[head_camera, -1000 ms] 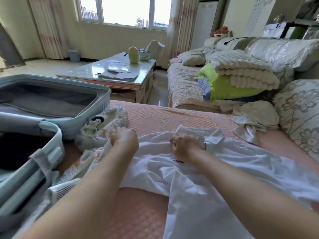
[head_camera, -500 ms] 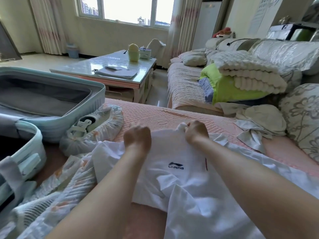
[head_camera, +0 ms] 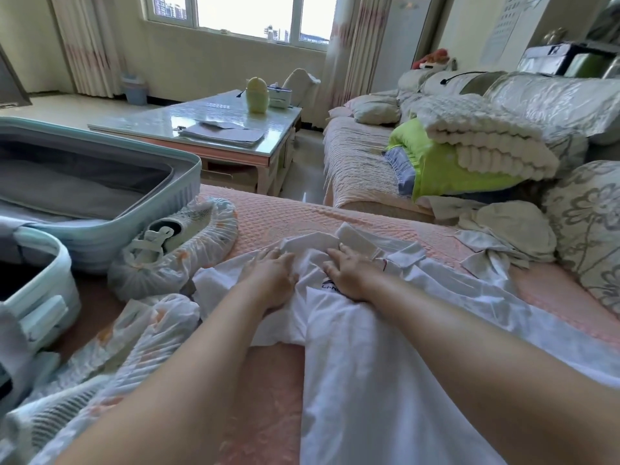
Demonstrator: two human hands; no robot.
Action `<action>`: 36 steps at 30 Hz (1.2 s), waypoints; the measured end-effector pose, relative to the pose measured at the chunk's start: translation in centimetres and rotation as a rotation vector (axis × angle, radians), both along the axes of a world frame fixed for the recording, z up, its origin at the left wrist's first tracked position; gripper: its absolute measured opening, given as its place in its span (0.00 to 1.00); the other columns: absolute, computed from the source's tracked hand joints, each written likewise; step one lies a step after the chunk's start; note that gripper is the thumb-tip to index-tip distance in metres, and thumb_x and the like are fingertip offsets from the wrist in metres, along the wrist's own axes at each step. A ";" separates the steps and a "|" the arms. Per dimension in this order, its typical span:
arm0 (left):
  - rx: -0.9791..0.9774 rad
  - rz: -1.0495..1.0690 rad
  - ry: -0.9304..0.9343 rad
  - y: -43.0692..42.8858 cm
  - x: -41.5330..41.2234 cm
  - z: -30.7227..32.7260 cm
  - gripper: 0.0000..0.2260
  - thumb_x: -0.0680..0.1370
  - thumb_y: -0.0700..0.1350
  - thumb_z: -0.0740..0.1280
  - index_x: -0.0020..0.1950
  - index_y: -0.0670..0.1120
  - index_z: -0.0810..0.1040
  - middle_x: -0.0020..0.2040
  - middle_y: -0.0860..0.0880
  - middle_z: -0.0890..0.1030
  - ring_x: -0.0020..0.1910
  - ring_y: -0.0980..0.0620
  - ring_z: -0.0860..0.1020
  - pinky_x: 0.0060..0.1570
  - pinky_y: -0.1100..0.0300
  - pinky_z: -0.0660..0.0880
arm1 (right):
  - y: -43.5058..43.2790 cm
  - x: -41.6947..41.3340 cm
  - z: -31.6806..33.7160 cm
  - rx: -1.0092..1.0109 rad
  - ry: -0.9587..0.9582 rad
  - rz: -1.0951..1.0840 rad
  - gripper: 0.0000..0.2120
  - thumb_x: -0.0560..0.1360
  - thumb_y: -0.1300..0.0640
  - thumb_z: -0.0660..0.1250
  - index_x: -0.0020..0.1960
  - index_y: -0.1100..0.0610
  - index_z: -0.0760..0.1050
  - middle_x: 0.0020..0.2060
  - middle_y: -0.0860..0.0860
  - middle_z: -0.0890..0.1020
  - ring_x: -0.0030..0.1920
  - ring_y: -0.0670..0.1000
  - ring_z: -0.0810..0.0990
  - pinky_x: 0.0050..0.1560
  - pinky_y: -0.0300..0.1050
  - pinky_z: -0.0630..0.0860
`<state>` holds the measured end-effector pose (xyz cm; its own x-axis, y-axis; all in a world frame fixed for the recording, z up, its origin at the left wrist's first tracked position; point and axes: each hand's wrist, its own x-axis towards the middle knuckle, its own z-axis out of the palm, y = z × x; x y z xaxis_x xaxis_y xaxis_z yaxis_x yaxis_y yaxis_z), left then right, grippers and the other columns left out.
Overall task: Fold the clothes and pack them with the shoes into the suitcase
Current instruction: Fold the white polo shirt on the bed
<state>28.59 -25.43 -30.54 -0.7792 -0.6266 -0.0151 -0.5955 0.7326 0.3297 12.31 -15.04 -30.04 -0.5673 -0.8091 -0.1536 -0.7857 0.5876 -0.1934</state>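
- Pink quilted bedspread [head_camera: 335,223] carries everything: the open suitcase [head_camera: 188,182] sits at its left edge, and the shoes [head_camera: 177,229], in an elastic cover, lie just beside the case's near wall.
- The white shirt [head_camera: 385,364] lies across the middle of the bedspread, with its collar [head_camera: 355,241] toward the far edge and its tail running to the near edge.
- My left hand [head_camera: 271,276] and right hand [head_camera: 349,273] rest flat on the chest just below the collar, fingers straight, pressing and gripping nothing.
- I judge the step to be smoothing before the fold, so I'd sweep both palms outward until the cloth bunched under the left hand spreads flat.
- A patterned garment [head_camera: 134,337] touches the shirt's left side; I'd keep it out of the fold.
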 end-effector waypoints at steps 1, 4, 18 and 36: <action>0.006 0.003 -0.006 0.1 0.0 0.2 0.24 0.83 0.53 0.57 0.79 0.51 0.59 0.80 0.48 0.57 0.79 0.47 0.53 0.75 0.50 0.54 | 0.7 0.3 0.1 0.020 0.015 0.008 0.28 0.84 0.41 0.51 0.82 0.49 0.53 0.82 0.52 0.50 0.81 0.56 0.51 0.78 0.52 0.48; 0.028 -0.012 0.006 1.2 0.3 1.5 0.26 0.83 0.51 0.58 0.80 0.51 0.56 0.80 0.48 0.58 0.78 0.44 0.55 0.74 0.48 0.57 | 2.5 1.1 0.8 -0.010 -0.011 0.014 0.29 0.84 0.41 0.51 0.82 0.50 0.52 0.82 0.52 0.51 0.81 0.53 0.50 0.78 0.49 0.48; -0.144 -0.268 -0.065 13.9 6.0 5.9 0.18 0.80 0.49 0.62 0.70 0.52 0.72 0.70 0.46 0.70 0.70 0.45 0.69 0.65 0.55 0.68 | 20.8 9.3 2.7 -0.143 -0.010 0.071 0.25 0.81 0.44 0.62 0.76 0.48 0.65 0.75 0.49 0.66 0.76 0.51 0.63 0.75 0.49 0.61; 0.456 -0.156 0.238 24.8 11.9 6.6 0.04 0.74 0.42 0.72 0.44 0.42 0.82 0.40 0.43 0.84 0.36 0.51 0.80 0.48 0.54 0.80 | 29.8 16.7 3.7 0.034 0.125 0.309 0.11 0.77 0.54 0.64 0.54 0.47 0.83 0.55 0.47 0.83 0.56 0.53 0.80 0.57 0.45 0.74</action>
<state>40.46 -0.58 -23.89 -0.8778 -0.4738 -0.0706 -0.3609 0.5572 0.7479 29.03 14.75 -26.34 -0.3120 -0.9415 -0.1277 -0.9442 0.3222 -0.0683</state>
